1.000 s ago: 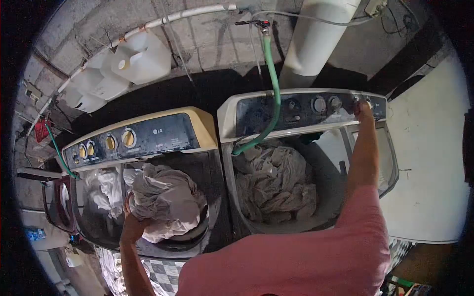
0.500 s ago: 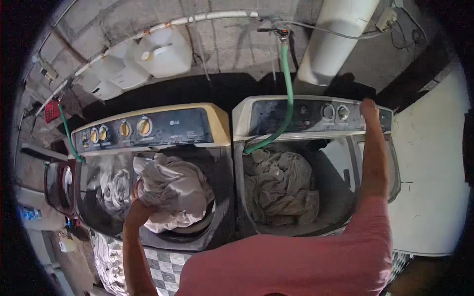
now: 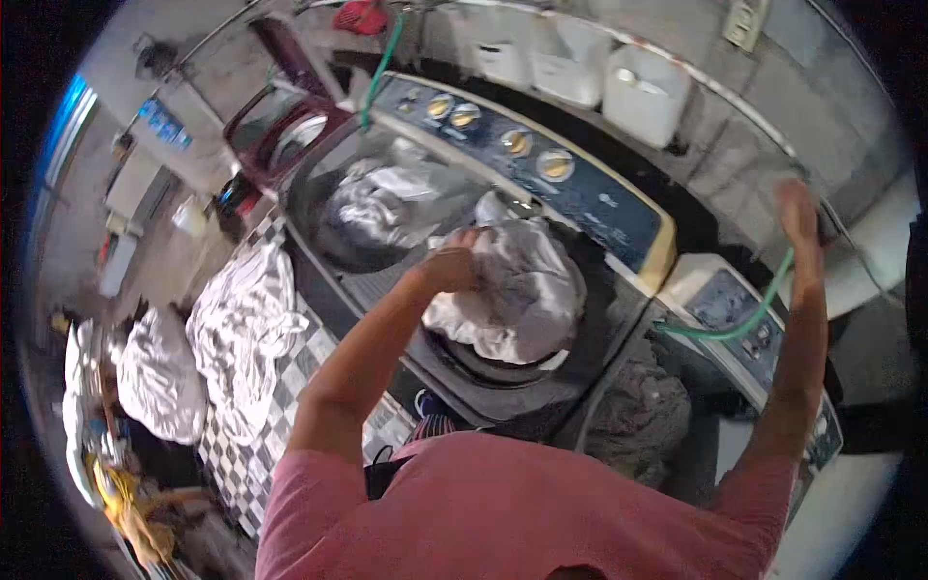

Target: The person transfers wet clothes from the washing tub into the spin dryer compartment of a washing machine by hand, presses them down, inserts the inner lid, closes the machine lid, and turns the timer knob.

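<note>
My left hand (image 3: 456,263) is closed on the edge of a bundle of white cloth (image 3: 527,290). The bundle sits over the round opening of the left washing machine (image 3: 454,382), and its folds partly hide my fingertips. My right hand (image 3: 798,215) is raised by the wall, at the upper end of the green hose (image 3: 735,333). Motion blurs its fingers, and the tap there is hidden. More white cloth (image 3: 372,208) lies in the machine's left tub. Greyish wet cloth (image 3: 643,411) fills part of the right washing machine (image 3: 739,304).
White plastic jugs (image 3: 646,97) hang along the wall pipe behind the machines. To the left, white cloth (image 3: 246,324) lies over a checkered surface (image 3: 275,411), with another white bundle (image 3: 162,377) beside it. A dark red washer (image 3: 280,130) stands at the far left.
The view has swung left. My right hand has left the right machine's control panel for the hose's upper end by the wall. My left hand stays at the white cloth bundle.
</note>
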Tool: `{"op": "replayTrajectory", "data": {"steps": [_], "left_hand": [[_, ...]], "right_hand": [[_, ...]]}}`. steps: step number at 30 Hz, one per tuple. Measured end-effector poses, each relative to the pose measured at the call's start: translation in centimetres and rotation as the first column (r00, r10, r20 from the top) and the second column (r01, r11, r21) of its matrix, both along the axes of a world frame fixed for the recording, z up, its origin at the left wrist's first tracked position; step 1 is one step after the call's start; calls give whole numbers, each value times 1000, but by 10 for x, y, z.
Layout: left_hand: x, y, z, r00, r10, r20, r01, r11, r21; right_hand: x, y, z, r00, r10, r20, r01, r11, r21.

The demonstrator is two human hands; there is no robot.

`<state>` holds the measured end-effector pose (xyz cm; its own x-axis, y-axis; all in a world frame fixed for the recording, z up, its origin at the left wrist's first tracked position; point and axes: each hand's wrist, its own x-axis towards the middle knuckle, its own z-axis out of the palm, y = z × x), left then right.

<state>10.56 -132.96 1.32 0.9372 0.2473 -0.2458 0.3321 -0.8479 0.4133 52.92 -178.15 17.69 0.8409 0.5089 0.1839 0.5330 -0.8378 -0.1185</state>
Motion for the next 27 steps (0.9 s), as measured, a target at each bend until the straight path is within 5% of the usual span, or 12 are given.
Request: {"op": "replayTrajectory", "data": {"steps": [1, 3, 4, 5, 10, 15, 18, 20, 23, 25, 27], "left_hand": [[1, 3, -13, 998, 5, 58, -6, 1000, 6], [1, 4, -18, 993, 21, 120, -21, 1000, 3], [0, 3, -16, 991, -2, 136, -2, 999, 32], [-1, 2, -14, 988, -28, 152, 19, 998, 60], [1, 2, -12, 991, 45, 128, -44, 999, -14], [0, 2, -3, 995, 76, 67, -66, 988, -140], [-1, 0, -24, 977, 71, 200, -44, 990, -134], [-8, -4, -16, 970, 100, 223, -67, 986, -150], [-16, 10, -25, 949, 14, 314, 35, 988, -151], [-36, 31, -15, 914, -11, 406, 201, 881, -429], [-67, 61, -8, 901, -64, 428, 257, 875, -410]], "right_hand": [[8, -9, -10, 1000, 29, -1, -29, 1000, 0], [30, -26, -31, 908, 196, 370, -299, 922, 246], [9, -49, -30, 905, 210, 371, -312, 920, 238], [-60, -3, 14, 977, -188, 100, 181, 981, 72], [-62, -60, -11, 940, 124, 317, -217, 935, 279], [-68, -58, -22, 889, 166, 427, -213, 975, 65], [-141, 19, -13, 904, 77, 420, -82, 997, -6], [-232, 103, 0, 989, 120, 81, -144, 880, 452], [-313, 200, -17, 973, 218, -78, -155, 864, 478], [-361, 261, -29, 945, 313, -96, -243, 868, 433], [-387, 299, -50, 953, 301, 1, -282, 892, 354]]}}
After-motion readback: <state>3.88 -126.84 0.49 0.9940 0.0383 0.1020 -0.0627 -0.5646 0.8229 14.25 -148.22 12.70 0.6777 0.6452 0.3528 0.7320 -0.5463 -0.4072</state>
